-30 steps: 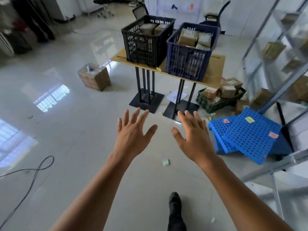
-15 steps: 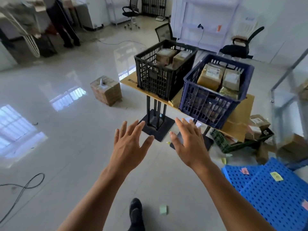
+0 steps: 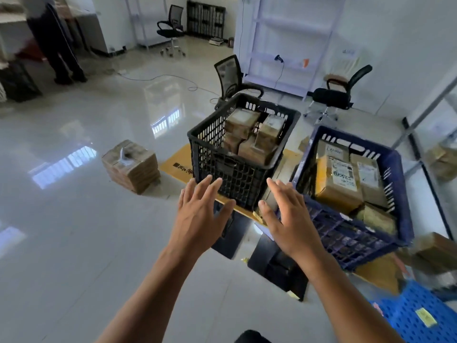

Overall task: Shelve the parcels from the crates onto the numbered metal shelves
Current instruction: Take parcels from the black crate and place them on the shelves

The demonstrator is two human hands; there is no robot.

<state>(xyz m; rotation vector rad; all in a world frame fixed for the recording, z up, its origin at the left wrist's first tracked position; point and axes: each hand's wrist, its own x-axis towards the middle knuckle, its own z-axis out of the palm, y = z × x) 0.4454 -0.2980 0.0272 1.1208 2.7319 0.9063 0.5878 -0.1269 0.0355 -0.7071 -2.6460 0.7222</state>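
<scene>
At the right edge of the frame, the shelf (image 3: 429,112) is cut off and blurred; only slanting metal rails and smeared brown parcels on it can be made out, and no numbering is legible. The counter (image 3: 176,164) is largely covered: both crates stand on it, and the hands hide part of its near edge and its dark foot plates. The printing on its top is too small to read. The lower right corner of the blue crate (image 3: 346,236) is motion-blurred. A blue pallet (image 3: 415,318) at lower right is cut by the frame, as is a dark shoe (image 3: 249,337) at the bottom edge.

At centre frame, the black crate (image 3: 237,174) holds brown parcels (image 3: 243,120) piled to the rim. The blue crate just to its right holds larger parcels (image 3: 338,179) with white labels, their text unreadable.

The left grip (image 3: 197,219) is released, fingers spread and straight, its fingertips overlapping the black crate's near wall; contact cannot be confirmed. The right grip (image 3: 286,219) is likewise released, fingers extended, sitting over the gap between the two crates. Neither grasps anything. All parcels lie above and beyond both grips in the frame, inside the crates.

At left of centre, a taped box (image 3: 131,164) stands on the floor.
</scene>
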